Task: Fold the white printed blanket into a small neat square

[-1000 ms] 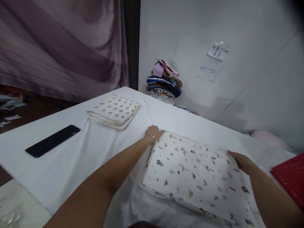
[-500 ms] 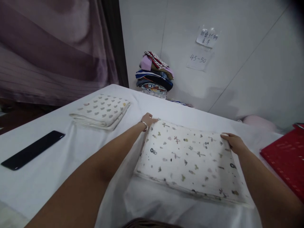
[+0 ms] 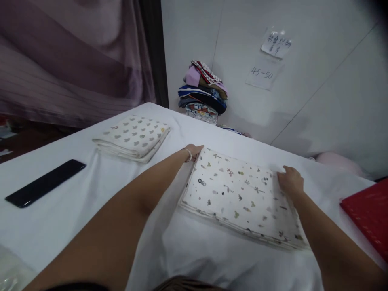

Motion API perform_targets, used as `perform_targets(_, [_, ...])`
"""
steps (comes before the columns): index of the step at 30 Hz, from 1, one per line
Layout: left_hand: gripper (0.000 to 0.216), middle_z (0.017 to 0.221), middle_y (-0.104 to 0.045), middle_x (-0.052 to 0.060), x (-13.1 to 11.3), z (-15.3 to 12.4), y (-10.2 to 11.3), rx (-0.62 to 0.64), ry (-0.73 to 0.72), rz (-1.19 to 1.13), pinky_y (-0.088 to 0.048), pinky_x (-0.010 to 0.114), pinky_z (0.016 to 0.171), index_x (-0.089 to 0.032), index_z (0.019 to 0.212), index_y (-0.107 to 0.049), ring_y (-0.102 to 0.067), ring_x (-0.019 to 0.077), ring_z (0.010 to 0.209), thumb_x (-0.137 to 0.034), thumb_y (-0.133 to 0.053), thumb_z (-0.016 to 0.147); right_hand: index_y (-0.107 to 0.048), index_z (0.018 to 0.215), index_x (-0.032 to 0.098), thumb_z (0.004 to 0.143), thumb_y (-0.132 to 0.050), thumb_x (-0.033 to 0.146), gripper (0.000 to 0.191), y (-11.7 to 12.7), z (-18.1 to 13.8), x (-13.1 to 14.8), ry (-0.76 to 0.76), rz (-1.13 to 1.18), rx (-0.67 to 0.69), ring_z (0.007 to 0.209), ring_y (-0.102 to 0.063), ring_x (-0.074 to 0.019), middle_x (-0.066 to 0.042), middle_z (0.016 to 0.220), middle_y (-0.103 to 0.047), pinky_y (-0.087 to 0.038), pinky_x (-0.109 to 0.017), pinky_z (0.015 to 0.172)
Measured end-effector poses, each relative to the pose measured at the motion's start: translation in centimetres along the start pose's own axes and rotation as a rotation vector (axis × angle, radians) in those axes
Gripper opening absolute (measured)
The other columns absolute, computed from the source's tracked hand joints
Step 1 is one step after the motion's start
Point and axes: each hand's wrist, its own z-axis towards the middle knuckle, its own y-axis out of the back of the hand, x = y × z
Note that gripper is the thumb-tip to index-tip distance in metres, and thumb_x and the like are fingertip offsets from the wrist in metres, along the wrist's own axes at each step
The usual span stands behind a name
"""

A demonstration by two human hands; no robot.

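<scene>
A folded white cloth [image 3: 236,198] printed with small palm trees, leaves and other figures lies flat in front of me on the table. At its far left corner, the fingers of my left hand [image 3: 194,152] are closed on the edge; a bracelet circles that wrist. My right hand [image 3: 291,181] rests against the far right corner, with thumb and index finger apart and the other fingers partly hidden. Further left lies a second folded white cloth [image 3: 136,135] with a grey heart-like print.
The table [image 3: 127,226] has a white cover. A black flat slab [image 3: 47,182] lies at the left and a red item [image 3: 370,214] at the right. Beyond the far edge stand a stack of folded textiles [image 3: 204,91] and a wall [image 3: 327,52] with paper notes. A purple curtain [image 3: 66,60] hangs at left.
My right hand has shifted slightly inward along the cloth's right end, and its thumb and index finger have parted. My left hand stays at its corner. The camera view has shifted slightly.
</scene>
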Motion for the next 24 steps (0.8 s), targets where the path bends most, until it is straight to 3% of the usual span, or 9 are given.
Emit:
perform_targets(4, [0.031, 0.089, -0.069, 0.008, 2.8, -3.7, 0.9, 0.054, 0.006, -0.067, -0.051, 0.021, 0.061, -0.015, 0.105, -0.056, -0.065, 0.0136, 0.073, -0.037, -0.041, 0.089, -0.064, 0.100, 0.015, 0.076, -0.046, 0.028, 0.033, 0.8, -3.7, 5.4, 0.259, 0.271, 0.053, 0.109, -0.052, -0.0240, -0.012, 0.116, -0.059, -0.038, -0.036, 0.096])
perform_targets(8, [0.024, 0.089, -0.070, 0.006, 6.1, -7.5, 0.8, 0.014, -0.052, -0.071, -0.049, 0.019, 0.059, -0.016, 0.101, -0.059, -0.064, 0.0127, 0.074, -0.026, -0.051, 0.081, -0.065, 0.092, 0.019, 0.074, -0.049, 0.036, 0.030, 1.2, -9.2, 13.6, 0.229, 0.625, 0.300, 0.078, -0.061, -0.0181, -0.005, 0.091, -0.067, -0.048, -0.029, 0.071])
perform_targets(14, [0.017, 0.070, -0.068, 0.002, 9.4, -10.9, -0.4, -0.099, -0.213, 0.038, -0.045, 0.021, 0.060, -0.018, 0.077, -0.067, -0.061, 0.0137, 0.067, -0.030, -0.055, 0.074, -0.061, 0.076, 0.018, 0.074, -0.051, 0.029, 0.015, 1.4, -14.8, 24.9, 0.243, 0.842, 0.613, 0.048, -0.050, -0.0105, 0.004, 0.051, -0.054, -0.039, -0.021, 0.048])
perform_targets(18, [0.020, 0.073, -0.069, 0.002, 10.3, -11.7, -0.6, -0.140, -0.300, 0.116, -0.044, 0.022, 0.064, -0.019, 0.074, -0.068, -0.062, 0.0143, 0.072, -0.032, -0.053, 0.077, -0.057, 0.069, 0.017, 0.075, -0.052, 0.023, 0.010, 1.3, -15.3, 28.6, 0.258, 0.760, 0.627, 0.041, -0.048, -0.0070, 0.004, 0.056, -0.058, -0.035, -0.019, 0.043])
perform_targets(24, [0.018, 0.080, -0.070, 0.000, 10.8, -12.0, -1.1, -0.149, -0.413, 0.182, -0.042, 0.023, 0.068, -0.023, 0.076, -0.070, -0.061, 0.0145, 0.077, -0.028, -0.052, 0.076, -0.055, 0.062, 0.016, 0.080, -0.053, 0.035, 0.026, 1.5, -14.8, 30.2, 0.275, 0.507, 0.630, 0.038, -0.050, -0.0067, 0.003, 0.050, -0.058, -0.037, -0.018, 0.046])
